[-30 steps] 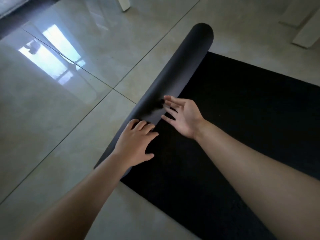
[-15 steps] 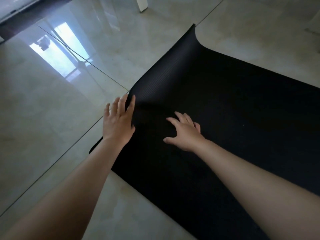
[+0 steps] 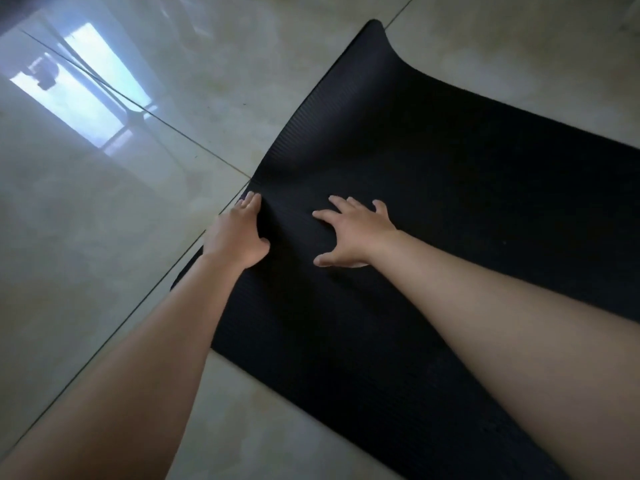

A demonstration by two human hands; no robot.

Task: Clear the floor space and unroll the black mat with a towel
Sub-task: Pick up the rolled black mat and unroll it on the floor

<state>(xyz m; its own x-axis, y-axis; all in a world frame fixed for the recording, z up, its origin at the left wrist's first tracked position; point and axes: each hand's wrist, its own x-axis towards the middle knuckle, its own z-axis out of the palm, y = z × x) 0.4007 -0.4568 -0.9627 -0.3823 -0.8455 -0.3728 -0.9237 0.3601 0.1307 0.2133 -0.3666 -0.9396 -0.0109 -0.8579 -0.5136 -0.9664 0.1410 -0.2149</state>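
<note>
The black mat (image 3: 433,188) lies unrolled on the tiled floor, its ribbed left end still curling up a little toward the far corner. My left hand (image 3: 239,237) presses on the mat's left edge, fingers together and flat. My right hand (image 3: 353,233) rests palm down on the mat just to the right, fingers spread. Neither hand holds anything. No towel is in view.
Glossy beige floor tiles (image 3: 104,254) surround the mat, with dark grout lines running diagonally. A bright window reflection (image 3: 79,95) shows on the floor at the far left.
The roll seen a second ago has opened out flat. Both hands have shifted onto the mat's left end and now press it down; the camera has moved closer.
</note>
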